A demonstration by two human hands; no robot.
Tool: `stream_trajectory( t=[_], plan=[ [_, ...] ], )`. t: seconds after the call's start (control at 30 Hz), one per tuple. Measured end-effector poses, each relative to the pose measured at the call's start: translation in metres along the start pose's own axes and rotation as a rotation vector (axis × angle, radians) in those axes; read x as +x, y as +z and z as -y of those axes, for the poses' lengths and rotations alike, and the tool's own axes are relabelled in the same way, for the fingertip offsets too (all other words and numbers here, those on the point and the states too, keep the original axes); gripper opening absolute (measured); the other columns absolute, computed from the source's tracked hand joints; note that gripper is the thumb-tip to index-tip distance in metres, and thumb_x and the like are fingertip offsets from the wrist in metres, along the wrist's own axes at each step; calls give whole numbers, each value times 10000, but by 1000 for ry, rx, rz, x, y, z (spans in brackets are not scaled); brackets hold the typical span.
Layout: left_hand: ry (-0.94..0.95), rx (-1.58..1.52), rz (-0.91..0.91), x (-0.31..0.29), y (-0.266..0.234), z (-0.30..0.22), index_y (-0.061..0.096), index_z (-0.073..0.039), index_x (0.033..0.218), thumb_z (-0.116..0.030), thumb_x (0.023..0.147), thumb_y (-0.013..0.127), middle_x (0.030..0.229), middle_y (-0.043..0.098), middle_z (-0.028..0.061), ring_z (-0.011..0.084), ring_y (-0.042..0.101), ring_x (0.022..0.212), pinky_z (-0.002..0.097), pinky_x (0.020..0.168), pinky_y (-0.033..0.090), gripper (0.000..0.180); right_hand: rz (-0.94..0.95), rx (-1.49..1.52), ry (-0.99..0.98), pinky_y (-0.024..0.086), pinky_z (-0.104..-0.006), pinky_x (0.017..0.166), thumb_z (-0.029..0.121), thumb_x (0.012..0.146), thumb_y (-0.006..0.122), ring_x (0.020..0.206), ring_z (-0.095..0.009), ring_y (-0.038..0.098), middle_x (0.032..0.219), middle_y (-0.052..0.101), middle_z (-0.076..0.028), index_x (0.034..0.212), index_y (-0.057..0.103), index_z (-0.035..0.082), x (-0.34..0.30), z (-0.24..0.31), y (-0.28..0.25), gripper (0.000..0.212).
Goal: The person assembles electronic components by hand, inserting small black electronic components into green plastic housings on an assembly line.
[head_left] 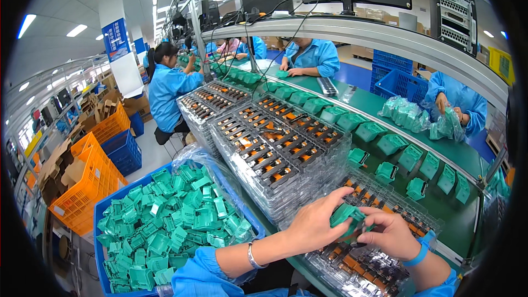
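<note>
Between my hands is a green plastic housing (pixel 345 215), held above a clear tray of small parts (pixel 352 267). My left hand (pixel 316 220), with a metal bracelet at its wrist, has its thumb and fingers closed around the housing. From the other side my right hand (pixel 391 235), wearing a blue wrist band, pinches at the housing's right end. Something dark shows by its fingertips, too small to name. To the left of my arm, a blue bin (pixel 99 225) lined with clear plastic is heaped with loose green housings (pixel 176 214).
Stacked clear trays (pixel 275 187) hold black and orange parts beyond my hands. Rows of green housings (pixel 391 144) line the green conveyor (pixel 357 99). Co-workers in blue sit along it; one handles bagged green parts (pixel 448 126). Orange crates (pixel 91 179) stand at left, and a metal rail (pixel 352 26) crosses overhead.
</note>
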State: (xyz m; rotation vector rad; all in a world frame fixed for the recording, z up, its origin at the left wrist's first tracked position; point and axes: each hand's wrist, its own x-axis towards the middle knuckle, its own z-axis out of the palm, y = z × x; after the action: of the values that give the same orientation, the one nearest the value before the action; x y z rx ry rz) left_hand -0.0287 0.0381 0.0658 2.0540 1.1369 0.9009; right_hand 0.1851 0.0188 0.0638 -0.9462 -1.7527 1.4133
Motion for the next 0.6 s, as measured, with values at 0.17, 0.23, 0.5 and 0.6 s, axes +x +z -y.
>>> stream_trajectory(
  t=[0.17,0.23,0.5,0.6],
  plan=[
    [-54,-882,-85,5,25,16,393,-18,1292,-162,876,622,1095,569,79,173,526,1064,320,889,441,496,-281,672,99,459,-214,643,27,796,678,771,-93,568,986,603,-73,888,597,13,-2,-11,-8,124],
    [-332,-992,122,8,26,21,427,6,1253,-117,875,618,1078,578,80,135,546,990,270,851,449,441,-334,668,110,440,-210,608,22,810,662,741,-75,551,850,606,-33,876,582,15,-1,-18,-12,104],
    [-320,-1187,-190,-2,47,46,484,-30,1032,-30,889,554,1054,595,127,239,606,968,433,860,508,160,-439,127,-95,499,-227,698,-10,782,668,794,-113,600,932,584,-46,926,642,-36,-6,-1,-31,149],
    [-296,-1112,-239,-2,49,45,452,3,1024,-30,859,612,992,589,120,163,593,914,296,779,518,232,-544,-69,-167,478,-221,625,-4,761,691,737,-92,569,866,573,-48,913,632,-47,-12,9,-27,169]
  ],
)
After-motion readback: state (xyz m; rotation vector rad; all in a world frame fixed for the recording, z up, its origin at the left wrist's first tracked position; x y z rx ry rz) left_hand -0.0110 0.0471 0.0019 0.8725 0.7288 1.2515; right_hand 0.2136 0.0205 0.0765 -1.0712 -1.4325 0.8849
